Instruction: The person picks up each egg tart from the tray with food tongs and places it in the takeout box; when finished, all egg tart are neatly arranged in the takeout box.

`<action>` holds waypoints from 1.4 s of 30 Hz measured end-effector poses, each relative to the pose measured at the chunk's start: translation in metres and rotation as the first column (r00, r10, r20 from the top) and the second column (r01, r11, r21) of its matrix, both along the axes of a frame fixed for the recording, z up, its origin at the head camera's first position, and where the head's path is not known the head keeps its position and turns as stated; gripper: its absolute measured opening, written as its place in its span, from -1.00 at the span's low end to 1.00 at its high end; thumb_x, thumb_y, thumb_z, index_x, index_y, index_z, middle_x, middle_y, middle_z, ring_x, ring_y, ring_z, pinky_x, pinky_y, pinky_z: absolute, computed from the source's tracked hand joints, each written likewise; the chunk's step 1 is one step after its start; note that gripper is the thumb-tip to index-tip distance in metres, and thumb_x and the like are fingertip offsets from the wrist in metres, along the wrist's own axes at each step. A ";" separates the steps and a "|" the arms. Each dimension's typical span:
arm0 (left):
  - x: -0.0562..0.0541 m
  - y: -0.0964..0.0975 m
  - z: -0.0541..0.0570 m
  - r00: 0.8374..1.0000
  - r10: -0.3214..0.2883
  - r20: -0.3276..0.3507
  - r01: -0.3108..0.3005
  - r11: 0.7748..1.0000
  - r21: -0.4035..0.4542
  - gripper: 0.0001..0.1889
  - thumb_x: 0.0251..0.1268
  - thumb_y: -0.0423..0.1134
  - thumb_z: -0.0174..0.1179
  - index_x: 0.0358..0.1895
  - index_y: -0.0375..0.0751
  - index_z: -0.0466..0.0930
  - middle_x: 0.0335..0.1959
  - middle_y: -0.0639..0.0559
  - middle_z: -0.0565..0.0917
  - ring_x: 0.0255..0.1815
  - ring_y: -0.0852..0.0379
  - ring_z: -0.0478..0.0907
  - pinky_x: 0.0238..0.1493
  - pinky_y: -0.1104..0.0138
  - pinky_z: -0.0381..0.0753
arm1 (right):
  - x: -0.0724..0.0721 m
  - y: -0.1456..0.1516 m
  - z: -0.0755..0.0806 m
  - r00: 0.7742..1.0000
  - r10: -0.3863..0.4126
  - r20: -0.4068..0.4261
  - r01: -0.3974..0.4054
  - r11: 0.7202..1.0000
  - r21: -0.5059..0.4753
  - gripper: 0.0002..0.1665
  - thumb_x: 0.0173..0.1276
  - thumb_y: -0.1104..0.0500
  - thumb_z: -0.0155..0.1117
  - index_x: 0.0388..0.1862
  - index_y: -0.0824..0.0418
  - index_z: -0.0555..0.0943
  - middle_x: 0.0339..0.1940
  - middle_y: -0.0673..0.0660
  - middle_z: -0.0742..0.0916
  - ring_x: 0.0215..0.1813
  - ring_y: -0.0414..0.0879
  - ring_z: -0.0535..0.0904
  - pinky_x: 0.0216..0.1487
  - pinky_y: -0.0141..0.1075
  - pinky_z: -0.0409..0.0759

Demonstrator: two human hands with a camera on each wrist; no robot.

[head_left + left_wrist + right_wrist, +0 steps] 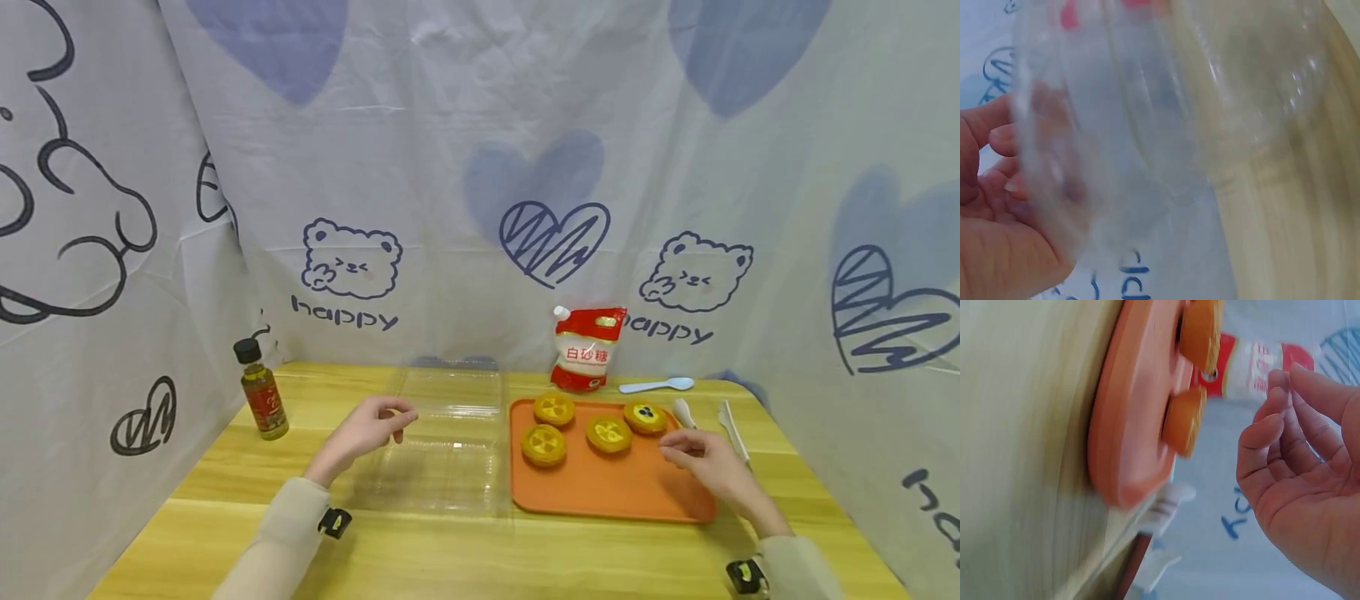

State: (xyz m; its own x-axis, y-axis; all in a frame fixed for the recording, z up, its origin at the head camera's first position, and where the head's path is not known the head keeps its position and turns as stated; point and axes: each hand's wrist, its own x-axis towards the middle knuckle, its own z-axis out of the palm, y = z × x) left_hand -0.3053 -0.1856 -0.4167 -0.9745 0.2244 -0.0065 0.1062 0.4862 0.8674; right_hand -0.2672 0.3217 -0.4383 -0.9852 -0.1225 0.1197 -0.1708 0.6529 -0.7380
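Over the left part of a clear plastic clamshell box, my left hand hovers with loosely bent fingers. The box lies open, its lid spread out at the back. In the left wrist view the clear plastic overlaps the fingers of this hand. My right hand hangs empty above the right end of an orange tray, its fingers loosely curled. Several egg tarts sit on the tray; a tart with dark berries is closest to this hand, and a fruit-topped tart lies left of it.
A red and white sugar pouch stands behind the tray. Beside it lie a pale blue spoon, a white utensil and a long white-handled tool. At far left stands a black-capped bottle. Printed cloth hangs around the table.
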 end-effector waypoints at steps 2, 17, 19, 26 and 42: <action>-0.003 -0.007 -0.001 1.000 0.005 0.014 -0.005 1.000 0.015 -0.74 0.43 -0.12 0.14 0.00 -0.20 0.64 -0.55 -0.01 0.57 -0.62 0.21 0.28 -0.60 0.45 0.28 | 0.000 0.009 -0.001 1.000 -0.008 0.006 0.008 1.000 -0.017 -0.65 0.41 0.16 0.26 0.03 0.41 0.62 -0.08 0.31 0.74 -0.21 -0.20 0.63 -0.22 -0.35 0.64; -0.010 -0.049 -0.014 0.998 -0.034 0.044 0.028 0.990 0.135 -0.65 0.39 -0.30 0.17 0.16 -0.38 0.52 -0.32 -0.08 0.56 -0.52 0.20 0.33 -0.51 0.40 0.40 | 0.001 0.076 -0.017 0.997 -0.036 0.066 0.040 0.998 -0.057 -0.47 0.31 0.23 0.35 0.17 0.51 0.52 -0.11 0.06 0.74 -0.21 -0.29 0.53 -0.24 -0.37 0.61; -0.010 -0.053 -0.016 0.998 -0.021 0.054 0.014 0.991 0.130 -0.63 0.34 -0.33 0.21 0.16 -0.40 0.51 -0.31 -0.05 0.55 -0.50 0.18 0.36 -0.49 0.38 0.43 | 0.002 0.084 -0.019 0.995 -0.050 0.085 0.053 0.998 -0.037 -0.45 0.31 0.20 0.36 0.19 0.49 0.52 -0.08 0.09 0.73 -0.20 -0.30 0.51 -0.23 -0.39 0.59; -0.007 -0.063 -0.020 0.995 -0.042 0.089 0.034 0.996 0.085 -0.55 0.23 -0.37 0.28 0.19 -0.40 0.49 0.00 -0.28 0.51 -0.18 0.04 0.49 -0.28 0.25 0.57 | 0.006 0.106 -0.020 0.984 -0.022 0.174 0.010 0.998 0.069 -0.37 0.35 0.04 0.33 0.28 0.38 0.49 0.24 0.41 0.55 0.03 -0.12 0.49 -0.13 -0.39 0.56; -0.008 -0.074 -0.032 0.967 -0.139 0.214 0.098 0.976 0.193 -0.40 0.27 -0.36 0.27 0.35 -0.43 0.32 0.20 -0.42 0.43 0.00 -0.09 0.57 -0.04 0.13 0.66 | 0.003 0.126 -0.034 0.950 0.012 0.313 -0.016 1.000 0.010 -0.28 0.33 0.01 0.34 0.32 0.40 0.41 0.36 0.63 0.30 0.31 0.47 0.27 -0.06 -0.17 0.59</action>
